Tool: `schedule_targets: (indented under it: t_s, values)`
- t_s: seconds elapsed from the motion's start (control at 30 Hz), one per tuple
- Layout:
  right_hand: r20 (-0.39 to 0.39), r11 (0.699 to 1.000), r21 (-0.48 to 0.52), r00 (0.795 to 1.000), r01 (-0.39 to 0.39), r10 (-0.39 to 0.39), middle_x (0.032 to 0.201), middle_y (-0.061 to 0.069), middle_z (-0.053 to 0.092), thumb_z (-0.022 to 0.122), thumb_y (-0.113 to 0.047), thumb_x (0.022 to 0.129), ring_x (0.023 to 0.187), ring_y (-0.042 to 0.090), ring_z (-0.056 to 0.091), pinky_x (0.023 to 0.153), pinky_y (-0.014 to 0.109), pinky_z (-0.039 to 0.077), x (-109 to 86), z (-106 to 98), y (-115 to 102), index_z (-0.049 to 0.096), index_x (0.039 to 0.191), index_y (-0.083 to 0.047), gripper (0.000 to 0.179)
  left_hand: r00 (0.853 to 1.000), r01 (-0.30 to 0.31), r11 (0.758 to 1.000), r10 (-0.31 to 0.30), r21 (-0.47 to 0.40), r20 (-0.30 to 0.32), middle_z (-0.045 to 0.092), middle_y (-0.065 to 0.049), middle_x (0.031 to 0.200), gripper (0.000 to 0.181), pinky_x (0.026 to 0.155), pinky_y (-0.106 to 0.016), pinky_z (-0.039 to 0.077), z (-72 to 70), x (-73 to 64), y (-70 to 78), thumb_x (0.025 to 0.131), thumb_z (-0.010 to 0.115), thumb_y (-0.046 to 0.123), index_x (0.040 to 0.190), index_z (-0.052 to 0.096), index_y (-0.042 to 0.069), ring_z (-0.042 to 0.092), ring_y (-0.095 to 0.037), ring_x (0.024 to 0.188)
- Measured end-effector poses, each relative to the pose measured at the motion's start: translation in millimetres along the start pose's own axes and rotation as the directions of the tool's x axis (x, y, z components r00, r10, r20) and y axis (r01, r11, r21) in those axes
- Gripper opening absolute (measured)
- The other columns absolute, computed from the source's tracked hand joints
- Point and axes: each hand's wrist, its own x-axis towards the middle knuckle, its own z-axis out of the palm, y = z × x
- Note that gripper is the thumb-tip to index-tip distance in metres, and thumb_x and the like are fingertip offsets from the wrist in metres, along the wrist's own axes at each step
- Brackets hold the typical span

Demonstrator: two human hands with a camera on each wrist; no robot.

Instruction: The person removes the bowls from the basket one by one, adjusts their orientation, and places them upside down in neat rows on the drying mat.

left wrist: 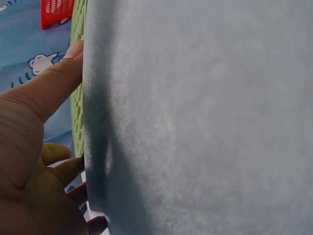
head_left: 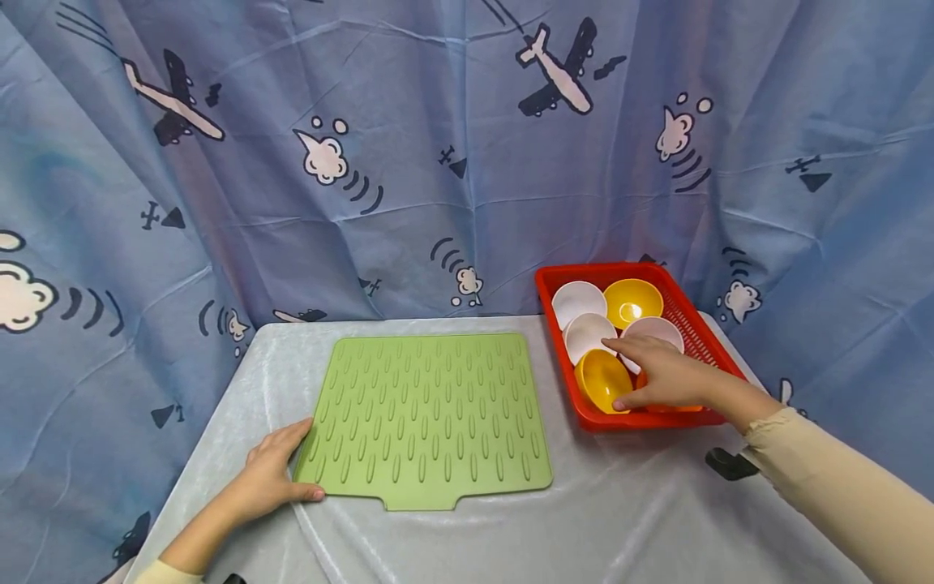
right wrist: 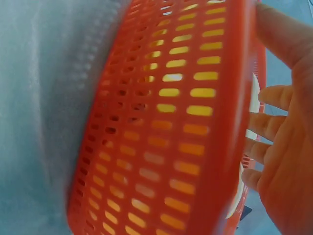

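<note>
A green ridged mat (head_left: 426,414) lies flat on the table. My left hand (head_left: 273,466) rests at its front left corner, fingers along the left edge and thumb by the front edge. On the right, a red slotted basket (head_left: 700,324) holds several bowls. My right hand (head_left: 667,373) reaches over the basket's front part, fingers spread and thumb at the rim of a tilted yellow bowl (head_left: 601,381). Beneath that hand, an orange bowl (head_left: 679,407) is mostly hidden. In the right wrist view, the fingers (right wrist: 266,125) extend over the basket rim.
White bowls (head_left: 579,302) and another yellow bowl (head_left: 633,304) sit farther back in the basket. A pale cloth (head_left: 584,503) covers the table. Behind it hangs a blue curtain (head_left: 409,162) with printed planes. A dark object (head_left: 730,464) shows beneath the right forearm.
</note>
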Motion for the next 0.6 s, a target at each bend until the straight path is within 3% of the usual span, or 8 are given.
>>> schedule_targets:
  t_s: [0.33, 0.6]
  values:
    - [-0.011, 0.995, -0.098, 1.000, 0.019, -0.020, 0.146, 0.026, 0.054, 0.084, -0.064, 0.071, 0.135, 0.050, 0.044, 0.112, 0.069, 0.029, 11.8, 16, 5, 0.044, 0.151, 0.005, 0.113, 1.000, -0.006, 1.000, 0.006, 0.015, -0.005, 0.049, -0.026, 0.150, 0.115, 0.105, -0.069, 0.026, 1.0, 2.4, -4.0, 0.063, 0.094, 0.051, 0.151, 0.043, -0.003, 0.039, -0.048, 0.138]
    - [-0.002, 0.987, -0.155, 0.999, -0.036, 0.036, 0.146, 0.027, 0.053, 0.082, -0.071, 0.067, 0.135, 0.049, 0.041, 0.113, 0.069, 0.022, 19.8, 28, 7, 0.044, 0.151, 0.004, 0.118, 1.000, 0.024, 1.000, -0.024, 0.018, -0.011, 0.050, -0.025, 0.149, 0.112, 0.106, -0.070, 0.028, 2.5, 0.9, -4.2, 0.062, 0.094, 0.051, 0.149, 0.047, -0.002, 0.040, -0.047, 0.139]
